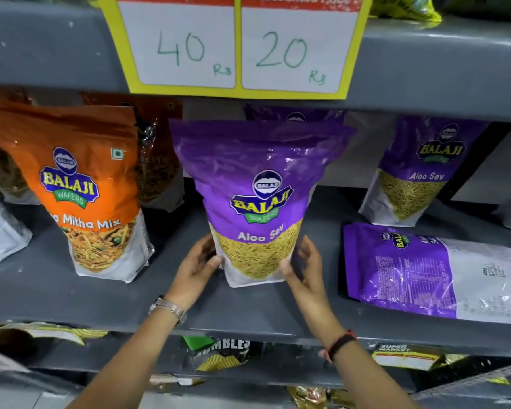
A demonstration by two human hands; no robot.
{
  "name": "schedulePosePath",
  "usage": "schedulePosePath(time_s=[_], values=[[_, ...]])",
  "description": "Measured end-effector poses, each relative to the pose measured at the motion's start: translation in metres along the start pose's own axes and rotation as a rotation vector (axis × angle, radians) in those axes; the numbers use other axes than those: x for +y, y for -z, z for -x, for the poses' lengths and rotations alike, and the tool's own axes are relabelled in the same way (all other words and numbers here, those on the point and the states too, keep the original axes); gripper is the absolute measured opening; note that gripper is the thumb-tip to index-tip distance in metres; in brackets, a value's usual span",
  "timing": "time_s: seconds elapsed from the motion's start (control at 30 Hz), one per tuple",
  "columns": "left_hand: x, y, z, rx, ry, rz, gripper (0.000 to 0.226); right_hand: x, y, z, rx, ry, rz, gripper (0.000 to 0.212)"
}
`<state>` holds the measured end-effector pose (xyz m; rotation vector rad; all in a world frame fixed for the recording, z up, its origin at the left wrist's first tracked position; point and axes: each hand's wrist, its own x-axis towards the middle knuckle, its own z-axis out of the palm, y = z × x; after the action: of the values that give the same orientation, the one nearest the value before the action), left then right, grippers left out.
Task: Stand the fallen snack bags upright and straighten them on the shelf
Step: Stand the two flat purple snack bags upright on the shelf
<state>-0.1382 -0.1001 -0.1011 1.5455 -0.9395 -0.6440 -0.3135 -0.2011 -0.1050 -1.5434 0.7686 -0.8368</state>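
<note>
A purple Aloo Sev bag (257,199) stands upright in the middle of the grey shelf (71,293). My left hand (196,262) presses its lower left edge and my right hand (303,265) its lower right edge, both gripping the bag's base. To the right, a second purple Aloo Sev bag (434,273) lies flat on its front with the printed back facing up. Behind it a third Aloo Sev bag (416,172) stands leaning against the back. An orange Mitha Mix bag (83,190) stands upright at the left.
More orange bags (160,160) stand behind the front one, and another purple bag (295,115) peeks out behind the held one. A yellow price sign (236,45) hangs from the shelf above. Other snack packs (219,352) fill the shelf below.
</note>
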Motion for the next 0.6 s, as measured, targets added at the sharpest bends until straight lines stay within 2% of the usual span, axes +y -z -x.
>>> schedulePosePath(time_s=[0.07,0.2,0.33,0.43,0.47,0.53,0.6], values=[[-0.001,-0.003,0.001,-0.046,0.031,0.025,0.055,0.003,0.003,-0.006,-0.074,0.011,0.104,0.080],[-0.006,-0.007,-0.004,-0.029,0.061,0.029,0.064,0.005,0.000,-0.017,-0.124,0.000,0.126,0.065],[-0.011,-0.003,-0.008,-0.030,0.069,-0.004,0.063,0.005,0.001,-0.017,-0.119,-0.007,0.131,0.069],[-0.010,-0.004,-0.004,-0.023,0.032,-0.036,0.074,-0.003,0.006,-0.015,-0.146,0.016,0.076,0.067],[-0.006,-0.006,-0.002,0.038,0.004,-0.046,0.081,-0.007,0.010,-0.016,-0.133,0.035,0.061,0.068],[0.008,-0.013,0.003,0.265,-0.084,-0.140,0.094,-0.016,0.025,-0.020,-0.067,0.086,0.074,0.065],[0.025,-0.026,0.011,0.488,-0.256,-0.270,0.094,-0.028,0.048,-0.028,0.004,0.151,0.145,0.060]])
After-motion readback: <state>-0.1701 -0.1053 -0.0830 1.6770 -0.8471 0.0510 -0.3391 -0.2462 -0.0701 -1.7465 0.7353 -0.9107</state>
